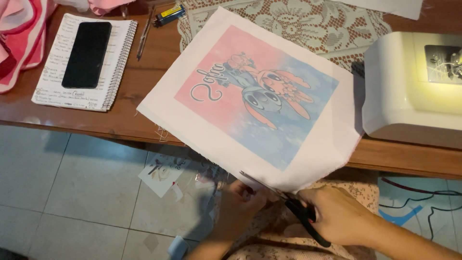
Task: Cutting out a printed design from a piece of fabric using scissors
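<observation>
Printed fabric panel (255, 96): overhangs the worktop (120, 120) edge at frame centre. Your right hand (339, 214), fingers closed on scissors (288, 202), blades running up-left along its lower hem; your left hand (240, 200) pinches that hem beside them.

A spiral notebook (84, 60) lies at the left of the wooden worktop (139, 115), with a black phone (87, 54) resting face up on its page. Just to its right lies a pen (144, 33), and beyond that a small blue and yellow lighter (169, 14). A lace cloth (308, 24) covers the far middle. A white sewing machine (409, 91) stands at the right. Pink fabric (19, 38) is bunched at the far left. Paper scraps (161, 173) lie on the tiled floor (72, 188).
</observation>
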